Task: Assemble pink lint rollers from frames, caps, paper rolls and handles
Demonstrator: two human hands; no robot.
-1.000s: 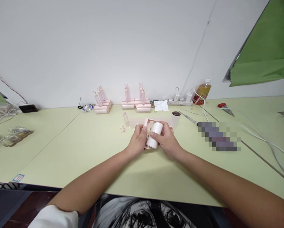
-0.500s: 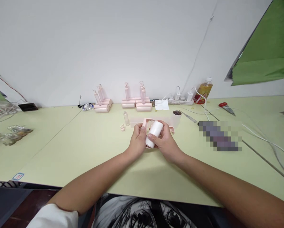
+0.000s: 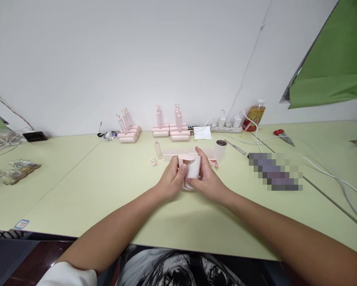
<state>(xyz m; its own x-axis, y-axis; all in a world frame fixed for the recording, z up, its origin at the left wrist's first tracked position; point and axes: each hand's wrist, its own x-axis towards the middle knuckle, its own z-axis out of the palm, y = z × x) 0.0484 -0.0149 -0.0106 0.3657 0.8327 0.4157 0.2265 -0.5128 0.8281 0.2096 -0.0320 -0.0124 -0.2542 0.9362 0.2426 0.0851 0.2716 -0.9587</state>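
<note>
My left hand (image 3: 169,180) is closed around the side of a pink curved lint roller case (image 3: 184,157). My right hand (image 3: 210,179) grips a white sticky roll (image 3: 193,170), its thumb on the front. The roll stands nearly upright inside the case, whose top end covers it. Fingers hide the lower and back parts of both. Just beyond the hands are a clear pink tube handle (image 3: 158,150), a small pink ring cap (image 3: 154,161) and another white roll with a dark core (image 3: 220,150). A pink part (image 3: 214,163) lies beside my right hand.
Pink lint rollers with upright handles (image 3: 127,137) line the wall, with more (image 3: 180,136) to their right. A power strip (image 3: 226,129), drink bottle (image 3: 255,115), screwdriver (image 3: 236,147) and red-handled tool (image 3: 282,137) lie right. White cables (image 3: 330,171) cross the table.
The white roll has swung from a slant to nearly upright and gone into the pink case. Both hands stay around them in about the same place.
</note>
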